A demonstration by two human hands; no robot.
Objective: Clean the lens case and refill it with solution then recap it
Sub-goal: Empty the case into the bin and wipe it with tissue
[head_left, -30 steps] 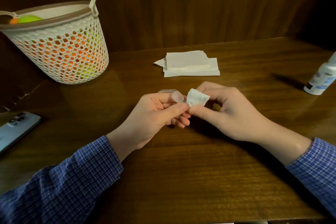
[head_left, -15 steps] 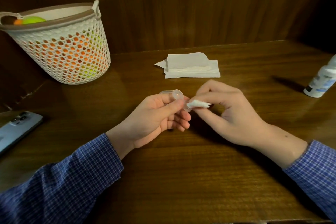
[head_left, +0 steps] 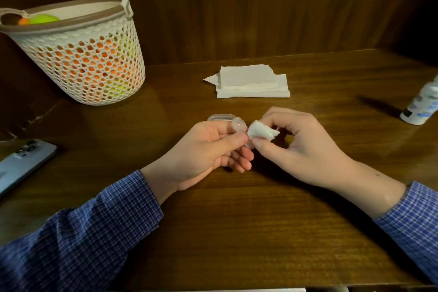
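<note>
Clear plastic lens case being pinched at frame centre by the left hand, thumb and forefinger steadying it, probably for wiping. Right hand gripping a wad of white tissue in curled fingers, pressing it against the case. Long axis seemingly running 11 to 5 o'clock, one well tilting up; hard telling. Farther, at 12, folded tissues waiting; at 3, solution bottle on the counter; at 10, basket.
</note>
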